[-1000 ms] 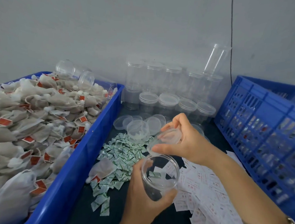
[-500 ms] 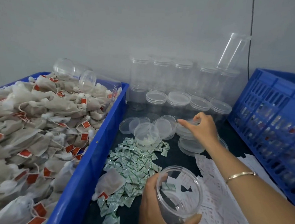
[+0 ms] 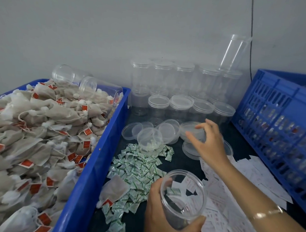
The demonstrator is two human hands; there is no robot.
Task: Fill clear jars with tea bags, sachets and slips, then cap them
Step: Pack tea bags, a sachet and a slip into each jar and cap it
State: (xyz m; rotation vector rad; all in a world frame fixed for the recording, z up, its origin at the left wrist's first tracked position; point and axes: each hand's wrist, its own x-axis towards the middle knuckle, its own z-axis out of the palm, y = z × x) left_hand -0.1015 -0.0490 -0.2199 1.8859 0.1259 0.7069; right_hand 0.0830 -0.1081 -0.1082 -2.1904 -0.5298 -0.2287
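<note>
Two hands over a dark table [image 3: 178, 162]. Left hand [image 3: 160, 214] wrapped round one clear jar [image 3: 183, 196], low in view between the sachets [image 3: 137, 167] and the slips [image 3: 242, 181]. Uncapped, see-through, with one green-and-white sachet and some white slips inside. Mouth turned up at the camera, long axis near upright, leaning a little.

Right hand [image 3: 208, 146] out over the loose lids, thumb and curled fingers pinching the rim of one lid [image 3: 192, 130] on a small stack.

Two blue crates: the left crate [image 3: 94, 166] heaped with tea bags [image 3: 43, 128], two empty jars [image 3: 87, 85] on their sides on top; the right crate [image 3: 271, 121] standing on edge. About ten capped jars [image 3: 180, 106] in two tiers at the wall — plus one leaning jar [image 3: 234, 52]. One stray tea bag [image 3: 115, 188] on the table.
</note>
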